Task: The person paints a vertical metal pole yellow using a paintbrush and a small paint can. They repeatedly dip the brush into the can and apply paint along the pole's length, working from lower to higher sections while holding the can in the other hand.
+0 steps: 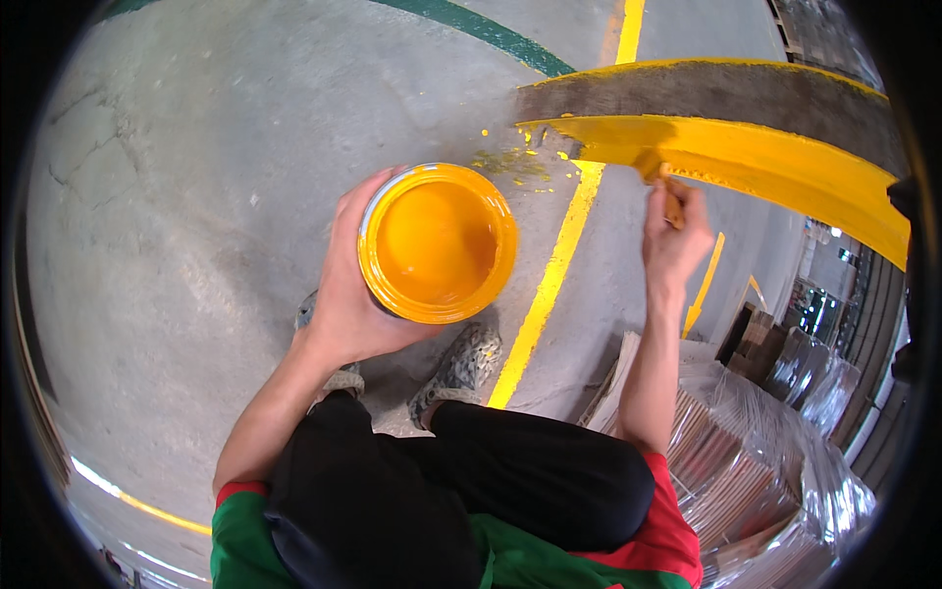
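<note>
The person's left hand is curving around the side of an open paint can, the palm pressing against its wall; the fingers under it are mostly hiding from where I'm standing. The can is sitting just to the right of that hand's palm, mouth facing up, and thick yellow-orange paint is showing inside, with more coating the rim.

The right hand is pinching the handle of a brush between thumb and fingers. Just beyond its fingertips, the bristles are lying against the yellow face of a long beam, which is stretching ahead of this hand and off to its right. Above the yellow face, farther from the hand, a dark grey band is running along the beam.

To the left of the right hand, yellow splashes are dotting the floor near the beam's end, and a yellow stripe is passing between the two hands. Patterned shoes are resting below the can, on the near side of the left hand. Nearer the body than the right hand, a plastic-wrapped stack is standing beside the right forearm.
</note>
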Tool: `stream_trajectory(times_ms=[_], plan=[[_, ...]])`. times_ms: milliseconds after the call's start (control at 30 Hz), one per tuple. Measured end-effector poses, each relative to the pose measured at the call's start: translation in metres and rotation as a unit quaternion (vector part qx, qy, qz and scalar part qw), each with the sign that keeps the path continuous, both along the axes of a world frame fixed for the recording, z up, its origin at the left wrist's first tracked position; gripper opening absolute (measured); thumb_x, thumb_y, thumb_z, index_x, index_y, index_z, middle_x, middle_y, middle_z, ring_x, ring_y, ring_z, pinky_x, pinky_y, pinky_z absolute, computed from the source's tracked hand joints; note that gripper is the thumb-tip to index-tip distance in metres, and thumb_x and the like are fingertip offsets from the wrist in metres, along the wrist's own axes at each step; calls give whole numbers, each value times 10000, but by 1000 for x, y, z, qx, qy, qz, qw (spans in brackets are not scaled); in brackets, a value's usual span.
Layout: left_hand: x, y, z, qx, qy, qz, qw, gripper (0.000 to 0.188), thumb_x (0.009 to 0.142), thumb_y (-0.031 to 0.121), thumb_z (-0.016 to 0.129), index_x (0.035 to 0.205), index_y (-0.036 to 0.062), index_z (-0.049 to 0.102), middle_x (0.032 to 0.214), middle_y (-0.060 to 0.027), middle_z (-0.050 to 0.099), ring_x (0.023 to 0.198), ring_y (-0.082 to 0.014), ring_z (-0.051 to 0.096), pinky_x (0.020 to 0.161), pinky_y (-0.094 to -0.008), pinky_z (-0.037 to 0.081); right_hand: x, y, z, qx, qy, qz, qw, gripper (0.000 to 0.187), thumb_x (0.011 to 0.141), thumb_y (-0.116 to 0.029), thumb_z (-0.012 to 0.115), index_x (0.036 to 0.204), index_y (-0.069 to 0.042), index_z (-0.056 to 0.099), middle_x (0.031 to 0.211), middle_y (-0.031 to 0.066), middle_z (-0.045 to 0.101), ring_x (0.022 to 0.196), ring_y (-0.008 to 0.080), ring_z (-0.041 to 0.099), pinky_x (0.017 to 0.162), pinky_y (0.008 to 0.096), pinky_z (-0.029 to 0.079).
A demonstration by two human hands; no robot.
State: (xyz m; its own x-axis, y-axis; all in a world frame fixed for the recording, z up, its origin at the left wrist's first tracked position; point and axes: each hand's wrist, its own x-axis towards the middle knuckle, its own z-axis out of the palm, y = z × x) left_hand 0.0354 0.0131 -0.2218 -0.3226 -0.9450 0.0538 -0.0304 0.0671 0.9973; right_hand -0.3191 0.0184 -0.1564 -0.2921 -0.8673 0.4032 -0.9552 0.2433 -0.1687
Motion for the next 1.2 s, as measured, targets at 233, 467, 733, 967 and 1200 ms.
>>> stream_trajectory(times_ms=[233, 467, 733, 967, 1200], plan=[[-8, 2, 4, 21, 2, -3, 1000, 1229, 537, 173, 1009, 1536, 14, 312, 1472, -160, 455, 1380, -319, 477, 1172, -421, 369, 10, 6, 124, -223, 50, 33, 973, 126, 939, -17, 751, 982, 64, 664, 1052, 196, 766, 856, 182, 740, 789, 290, 604], [-9, 4, 5, -6, -36, -27, 999, 1296, 534, 116, 1000, 1570, 31, 226, 1477, -156, 481, 1377, -292, 506, 1183, -424, 382, 3, 27, 90, -159, 188, 83, 966, 139, 882, -7, 766, 962, -11, 653, 1039, 173, 734, 819, 253, 704, 688, 330, 578], [-8, 13, 11, 18, 3, -28, 999, 1300, 518, 79, 969, 1579, 46, 220, 1463, -146, 483, 1363, -285, 507, 1179, -423, 385, -7, 27, 1, 14, -51, 89, 995, 150, 862, -7, 716, 955, -34, 602, 908, 193, 623, 822, 424, 649, 688, 446, 547], [-6, 0, 24, -8, 91, -62, 994, 1317, 514, 96, 972, 1573, 24, 194, 1466, -162, 474, 1368, -296, 499, 1181, -439, 382, 0, 43, 105, -58, -57, 35, 996, 131, 890, -33, 731, 970, -41, 628, 986, 157, 697, 809, 380, 686, 685, 406, 567], [-12, -18, 64, -19, 100, -110, 989, 1174, 564, 120, 1000, 1518, 39, 320, 1444, -150, 505, 1345, -281, 507, 1161, -436, 409, 12, 74, 230, -300, 113, 38, 946, 154, 836, 0, 769, 951, -34, 673, 1101, 154, 723, 817, 296, 727, 672, 351, 589]])
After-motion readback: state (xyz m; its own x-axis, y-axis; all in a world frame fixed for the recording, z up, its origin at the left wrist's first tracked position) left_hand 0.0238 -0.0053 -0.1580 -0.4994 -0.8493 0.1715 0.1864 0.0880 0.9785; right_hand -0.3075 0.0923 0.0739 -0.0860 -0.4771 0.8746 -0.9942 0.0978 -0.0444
